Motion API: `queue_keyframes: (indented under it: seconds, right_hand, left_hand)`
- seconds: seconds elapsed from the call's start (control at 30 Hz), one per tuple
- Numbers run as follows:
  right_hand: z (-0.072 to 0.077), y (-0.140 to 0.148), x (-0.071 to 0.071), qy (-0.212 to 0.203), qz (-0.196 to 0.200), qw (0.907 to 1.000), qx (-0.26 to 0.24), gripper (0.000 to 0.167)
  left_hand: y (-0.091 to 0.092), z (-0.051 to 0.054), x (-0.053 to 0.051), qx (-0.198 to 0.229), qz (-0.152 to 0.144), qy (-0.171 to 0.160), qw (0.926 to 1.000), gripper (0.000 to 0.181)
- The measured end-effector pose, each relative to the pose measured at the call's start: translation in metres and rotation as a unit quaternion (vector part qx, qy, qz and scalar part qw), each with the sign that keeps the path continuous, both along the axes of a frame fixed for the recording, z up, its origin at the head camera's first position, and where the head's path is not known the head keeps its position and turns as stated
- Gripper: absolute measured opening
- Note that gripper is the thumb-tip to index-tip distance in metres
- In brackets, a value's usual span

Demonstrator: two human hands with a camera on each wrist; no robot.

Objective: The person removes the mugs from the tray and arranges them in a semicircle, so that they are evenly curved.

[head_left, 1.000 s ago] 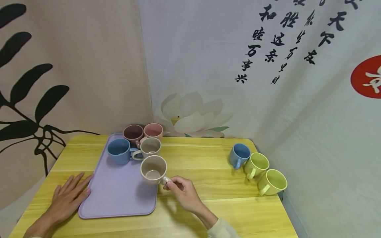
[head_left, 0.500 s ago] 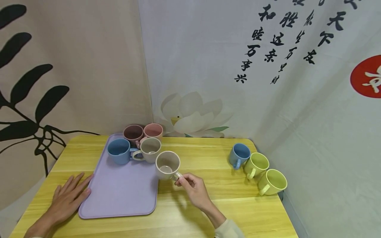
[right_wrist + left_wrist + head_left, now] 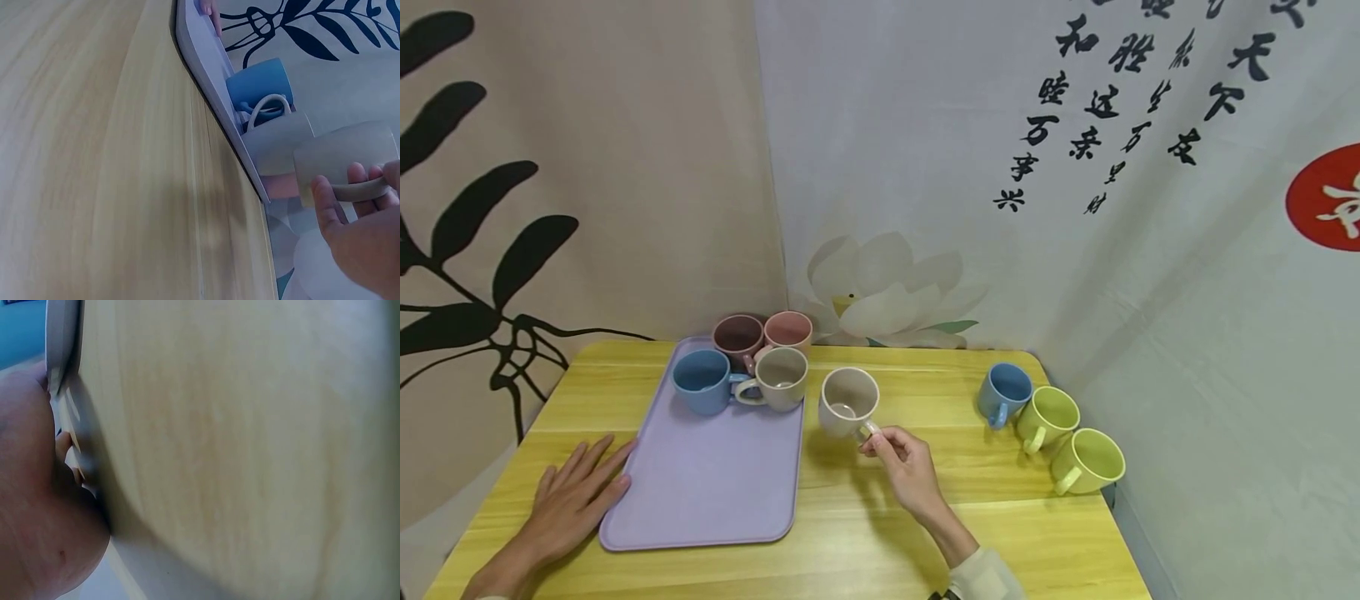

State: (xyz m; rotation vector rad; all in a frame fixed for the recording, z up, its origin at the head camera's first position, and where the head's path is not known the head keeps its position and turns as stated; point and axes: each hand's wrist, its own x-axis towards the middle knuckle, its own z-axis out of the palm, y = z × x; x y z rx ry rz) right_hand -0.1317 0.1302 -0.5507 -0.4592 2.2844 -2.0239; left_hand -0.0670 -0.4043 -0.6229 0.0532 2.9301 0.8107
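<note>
My right hand [image 3: 910,475] pinches the handle of a beige mug [image 3: 848,402], which it holds above the table just right of the tray. In the right wrist view the fingers wrap the handle of that mug [image 3: 344,156]. My left hand [image 3: 576,504] rests on the table with straight fingers, its fingertips touching the left edge of the purple tray [image 3: 700,492]. At the back of the tray stand a blue mug [image 3: 702,383], a second beige mug [image 3: 782,382], a dark mauve mug [image 3: 737,335] and a pink mug [image 3: 788,330].
Near the table's right edge stand another blue mug [image 3: 1004,393] and two yellow-green mugs, one farther back [image 3: 1049,417] and one nearer [image 3: 1088,462]. A printed cloth wall [image 3: 880,167] rises behind the wooden table [image 3: 940,533].
My right hand has carried the beige mug rightward and slightly back, from over the tray's right edge to over the bare table. The left hand and the other mugs stay put.
</note>
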Motion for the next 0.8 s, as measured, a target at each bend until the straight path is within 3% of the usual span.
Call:
queue_keyframes:
  seconds: [0.27,0.47,0.8]
  right_hand:
    - [-0.003,0.001,-0.004,-0.013,-0.027,0.9995,-0.009,0.026]
    - [-0.004,0.001,-0.007,-0.019,-0.04,0.9989,-0.014,0.024]
    - [-0.003,0.005,-0.015,-0.035,-0.095,0.9948,-0.01,0.024]
  left_hand:
    - [0.0,0.001,-0.002,-0.005,0.005,-0.01,0.9999,0.071]
    - [0.0,-0.002,0.0,-0.003,0.002,0.003,1.0,0.069]
    - [0.0,-0.003,0.001,-0.001,0.002,0.012,0.9999,0.068]
